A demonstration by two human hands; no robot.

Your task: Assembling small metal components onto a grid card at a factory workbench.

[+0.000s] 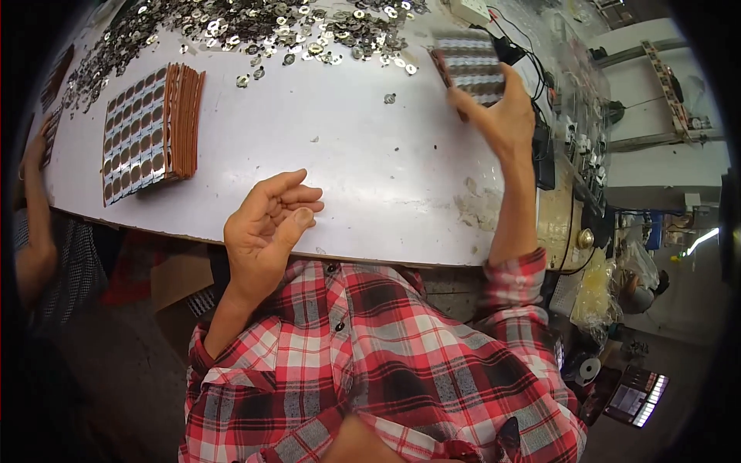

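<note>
My right hand is at the back right of the table, with thumb and fingers on either side of a flat panel. The panel has silvery and brown rows and is blurred; whether it is one sheet or several cannot be told. Near the front edge, my left hand hovers palm inward, fingers loosely curled and apart, holding nothing. To its left stands a stack of similar panels with rows of round brown shapes on the face and orange-brown edges.
Many small shiny metal pieces lie heaped along the back of the white table. A power strip and black cables run along the right side. At the far left, another person's arm reaches over the table.
</note>
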